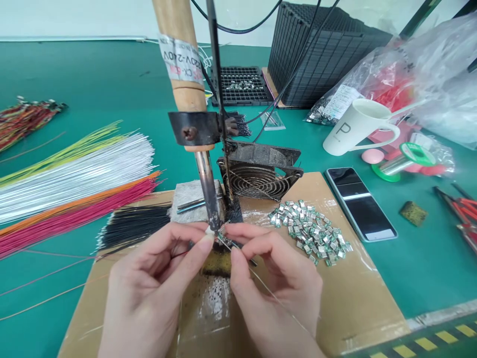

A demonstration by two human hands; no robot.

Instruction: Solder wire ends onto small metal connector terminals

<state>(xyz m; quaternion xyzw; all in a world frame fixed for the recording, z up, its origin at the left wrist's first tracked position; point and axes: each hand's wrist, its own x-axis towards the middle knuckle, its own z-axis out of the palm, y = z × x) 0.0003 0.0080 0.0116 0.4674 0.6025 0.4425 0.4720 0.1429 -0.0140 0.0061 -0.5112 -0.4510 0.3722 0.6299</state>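
A soldering iron (204, 174) with a wooden handle is clamped upright, tip down. Just at the tip, my left hand (160, 283) is closed in a pinch on a small part, mostly hidden by the fingertips; a thin wire runs back from these fingers. My right hand (276, 283) pinches a thin solder wire (274, 297), whose end reaches the iron's tip. Both hands' fingertips are close together. Beneath them lies a dark, stained sponge (216, 263). Small metal connectors (311, 228) are heaped on the cardboard (357, 298) to the right.
Bundles of white wires (82, 169), red wires (82, 214) and black wires (137, 223) lie left. A fan (261, 171) stands behind the iron. Rightward are a phone (361, 204), a mug (356, 127), a solder spool (402, 161) and pliers (460, 214). Black trays (316, 54) are stacked behind.
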